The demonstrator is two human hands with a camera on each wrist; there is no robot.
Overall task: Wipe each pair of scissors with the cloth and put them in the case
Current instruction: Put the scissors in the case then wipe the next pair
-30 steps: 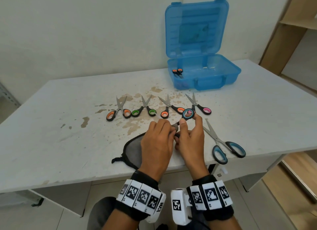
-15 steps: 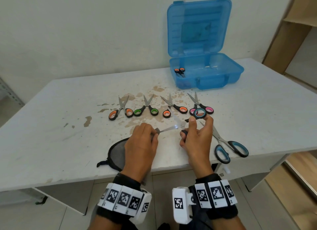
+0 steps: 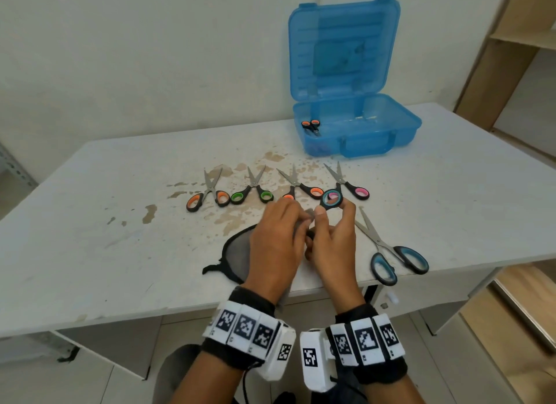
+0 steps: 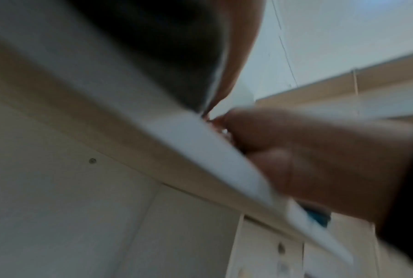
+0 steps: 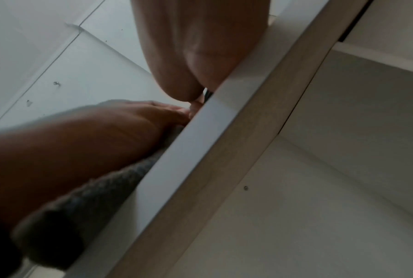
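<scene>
At the near edge of the desk (image 3: 90,223), head view: the right hand (image 3: 334,247) pinches the teal-lined black handle ring of a pair of scissors (image 3: 331,199) between thumb and fingers, ring raised; the blades are hidden under the left hand (image 3: 276,247), whose fingers curl over them with the grey cloth (image 3: 237,250) bunched beneath. Item in hand: black handles, teal inner lining; blade condition not visible. Risk, judged: blades drawn through a thin fold of cloth could nick the fingers if the fabric slips aside; a loose pinch on one ring could let the scissors swing open or drop off the desk edge close by. Also on the desk: a larger pair of teal-handled scissors (image 3: 394,253) just right of the hands, near the edge; a row of four small pairs beyond the hands, orange (image 3: 207,197), green (image 3: 252,193), orange (image 3: 301,190), pink (image 3: 350,186). Blue plastic case (image 3: 358,132) stands open at the far side, well apart, one small orange-handled pair (image 3: 311,126) already inside.

Left wrist view: blurred, taken from under the desk edge (image 4: 200,143); the right hand (image 4: 319,165) shows curled at the edge, its hold not legible.

Right wrist view: from below the desk edge (image 5: 200,150); the left hand (image 5: 93,141) lies over the grey cloth (image 5: 86,203), which hangs over the edge; grip detail cannot be told from this angle.
</scene>
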